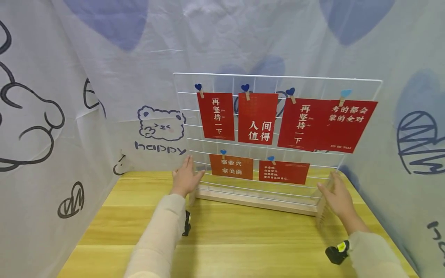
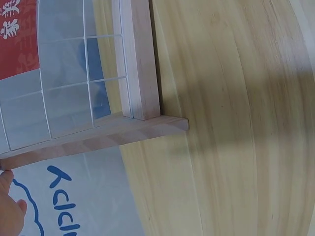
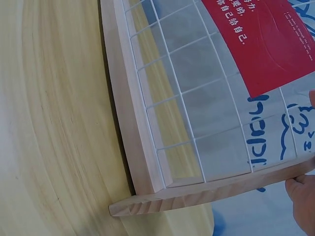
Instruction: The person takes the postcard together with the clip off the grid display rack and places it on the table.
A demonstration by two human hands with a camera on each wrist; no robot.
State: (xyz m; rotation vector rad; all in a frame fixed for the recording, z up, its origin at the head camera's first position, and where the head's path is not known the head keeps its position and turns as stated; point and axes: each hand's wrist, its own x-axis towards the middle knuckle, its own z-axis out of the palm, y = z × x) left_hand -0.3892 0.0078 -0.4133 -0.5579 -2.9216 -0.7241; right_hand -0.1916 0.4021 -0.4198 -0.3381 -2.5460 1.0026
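Note:
A white wire grid rack (image 1: 278, 77) with a wooden base bar (image 1: 257, 204) stands upright on the table. Red cards hang on it from small heart-topped clips, such as a dark blue heart clip (image 1: 245, 88). My left hand (image 1: 185, 179) is at the rack's lower left side, fingers extended; a fingertip touches the outer face of the wooden end piece (image 2: 93, 140) in the left wrist view. At the opposite side my right hand (image 1: 338, 197) grips the right wooden end piece (image 3: 206, 194), thumb on its outer face and a fingertip showing past its inner side.
Beneath the rack is a wood-grain table (image 1: 226, 239). Pale cloth (image 1: 114, 77) printed with hearts and line drawings hangs behind and at both sides. An orange-red card (image 1: 231, 172) is clipped in the lower row. Black wrist devices, like the one (image 1: 336, 255) at the right sleeve, show beside both sleeves.

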